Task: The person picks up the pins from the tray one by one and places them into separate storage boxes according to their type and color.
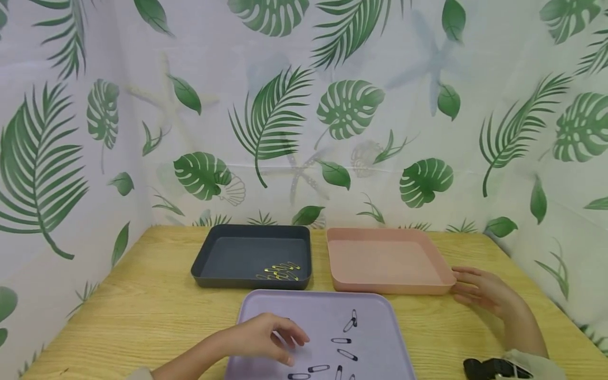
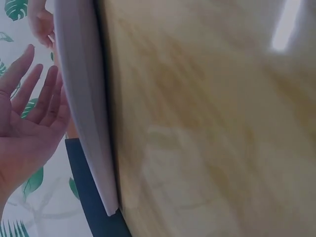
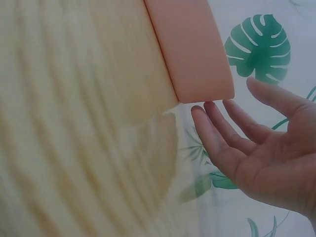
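Observation:
In the head view my left hand [image 1: 266, 336] hovers over the left side of a lilac tray [image 1: 313, 303], fingers loosely bent with nothing between them. Several black safety pins [image 1: 341, 341] lie scattered on that tray, mostly right of the hand. My right hand [image 1: 486, 292] is at the right end of a pink tray [image 1: 385, 253], its fingertips right at the outer wall. The right wrist view shows those relaxed fingers [image 3: 217, 133] by the pink tray's corner, holding nothing. In the left wrist view the left palm [image 2: 29, 133] faces the lilac tray's edge.
A dark blue tray [image 1: 256, 250] stands at the back left, with several gold safety pins [image 1: 282, 271] in its front right corner. The pink tray sits beside it, behind the lilac one. All rest on a wood-grain table [image 1: 142, 311], backed by a leaf-patterned cloth [image 1: 294, 137].

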Tool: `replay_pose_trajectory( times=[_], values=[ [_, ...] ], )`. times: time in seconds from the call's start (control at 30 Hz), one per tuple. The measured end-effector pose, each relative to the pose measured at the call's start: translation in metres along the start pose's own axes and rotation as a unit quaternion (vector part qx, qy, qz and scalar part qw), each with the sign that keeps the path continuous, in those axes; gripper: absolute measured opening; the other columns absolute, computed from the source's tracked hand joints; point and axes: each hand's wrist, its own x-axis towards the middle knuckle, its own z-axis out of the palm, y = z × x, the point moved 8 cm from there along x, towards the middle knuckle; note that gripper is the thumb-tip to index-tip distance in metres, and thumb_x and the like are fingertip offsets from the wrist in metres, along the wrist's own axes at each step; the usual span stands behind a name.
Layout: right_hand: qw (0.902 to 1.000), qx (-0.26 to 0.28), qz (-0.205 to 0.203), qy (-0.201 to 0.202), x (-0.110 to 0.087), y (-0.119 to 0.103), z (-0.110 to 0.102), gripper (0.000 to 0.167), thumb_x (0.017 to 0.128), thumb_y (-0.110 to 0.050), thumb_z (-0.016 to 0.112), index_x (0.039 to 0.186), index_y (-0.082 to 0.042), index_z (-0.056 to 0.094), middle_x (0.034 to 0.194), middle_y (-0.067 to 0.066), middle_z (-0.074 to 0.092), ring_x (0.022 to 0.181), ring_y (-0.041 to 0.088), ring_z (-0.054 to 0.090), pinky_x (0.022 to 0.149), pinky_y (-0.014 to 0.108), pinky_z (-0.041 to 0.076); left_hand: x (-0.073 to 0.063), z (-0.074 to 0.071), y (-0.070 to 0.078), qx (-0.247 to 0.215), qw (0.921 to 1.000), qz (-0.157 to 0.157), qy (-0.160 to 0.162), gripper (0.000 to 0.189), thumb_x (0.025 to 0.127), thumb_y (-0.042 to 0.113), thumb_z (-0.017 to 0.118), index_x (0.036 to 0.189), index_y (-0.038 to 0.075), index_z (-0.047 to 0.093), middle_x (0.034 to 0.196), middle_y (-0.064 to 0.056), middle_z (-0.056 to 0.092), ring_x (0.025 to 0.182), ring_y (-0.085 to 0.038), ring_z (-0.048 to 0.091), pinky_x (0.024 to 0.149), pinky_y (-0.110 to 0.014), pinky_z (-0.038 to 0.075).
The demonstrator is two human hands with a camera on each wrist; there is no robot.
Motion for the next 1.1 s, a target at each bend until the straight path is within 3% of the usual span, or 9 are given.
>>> replay_pose_trajectory(
  times=[0.17, 0.37, 0.7, 0.8, 0.93, 1.0, 1.1],
  values=[
    [0.9992, 0.04, -0.004, -0.006, 0.001, 0.004, -0.002, 0.043, 0.095, -0.016, 0.051, 0.132, 0.004, 0.039, 0.1, -0.004, 0.061, 0.091, 0.017, 0.062, 0.085, 0.041, 0.046, 0.002, 0.009, -0.006, 0.011, 0.9998, 0.003, -0.015, 0.031, 0.074, 0.001, 0.074, 0.104, 0.001, 0.066, 0.09, 0.001, 0.065, 0.08, -0.008, 0.059, 0.073, -0.021, 0.048],
    [0.9979, 0.053, -0.029, -0.022, 0.004, 0.005, -0.002, 0.022, 0.095, -0.016, 0.052, 0.117, -0.013, 0.055, 0.101, -0.007, 0.06, 0.092, 0.014, 0.062, 0.085, 0.038, 0.047, -0.001, 0.014, -0.01, 0.074, 0.9972, 0.007, 0.0, 0.029, 0.071, 0.001, 0.076, 0.098, 0.005, 0.068, 0.077, 0.01, 0.06, 0.068, 0.001, 0.053, 0.063, -0.018, 0.047],
    [0.9968, 0.044, -0.058, -0.033, 0.011, 0.006, 0.0, 0.044, 0.095, -0.01, 0.051, 0.133, 0.004, 0.035, 0.102, -0.006, 0.059, 0.093, 0.013, 0.061, 0.085, 0.036, 0.047, -0.007, 0.019, -0.007, 0.118, 0.9926, 0.011, 0.028, 0.021, 0.07, 0.004, 0.076, 0.09, 0.008, 0.07, 0.071, 0.015, 0.054, 0.061, 0.005, 0.046, 0.057, -0.016, 0.044],
    [0.9959, 0.057, -0.06, -0.037, 0.011, 0.007, -0.001, 0.036, 0.095, -0.01, 0.051, 0.128, -0.002, 0.043, 0.101, -0.006, 0.06, 0.092, 0.013, 0.061, 0.084, 0.035, 0.047, -0.006, 0.021, -0.007, 0.137, 0.9898, 0.013, 0.037, 0.02, 0.07, 0.005, 0.077, 0.089, 0.009, 0.07, 0.07, 0.016, 0.052, 0.06, 0.006, 0.045, 0.056, -0.015, 0.043],
    [0.994, 0.075, -0.063, -0.048, 0.009, 0.008, -0.001, 0.019, 0.095, -0.009, 0.051, 0.111, -0.016, 0.055, 0.101, -0.005, 0.061, 0.092, 0.014, 0.061, 0.084, 0.034, 0.048, -0.005, 0.023, -0.006, 0.17, 0.9841, 0.022, 0.044, 0.02, 0.07, 0.005, 0.077, 0.088, 0.01, 0.07, 0.07, 0.017, 0.051, 0.059, 0.006, 0.043, 0.055, -0.014, 0.042],
    [0.9936, 0.078, -0.065, -0.05, 0.009, 0.008, -0.001, 0.018, 0.095, -0.008, 0.051, 0.109, -0.018, 0.055, 0.101, -0.005, 0.061, 0.092, 0.014, 0.061, 0.083, 0.034, 0.048, -0.005, 0.025, -0.006, 0.182, 0.9819, 0.023, 0.047, 0.02, 0.07, 0.004, 0.076, 0.087, 0.011, 0.07, 0.07, 0.017, 0.05, 0.059, 0.006, 0.043, 0.054, -0.014, 0.042],
    [0.9945, 0.072, -0.061, -0.047, 0.008, 0.008, -0.001, 0.024, 0.094, -0.008, 0.052, 0.118, -0.01, 0.05, 0.101, -0.005, 0.061, 0.092, 0.014, 0.061, 0.084, 0.034, 0.048, -0.005, 0.026, -0.006, 0.188, 0.9807, 0.021, 0.049, 0.019, 0.07, 0.003, 0.076, 0.086, 0.012, 0.07, 0.069, 0.018, 0.05, 0.059, 0.006, 0.043, 0.054, -0.014, 0.041]
  ],
)
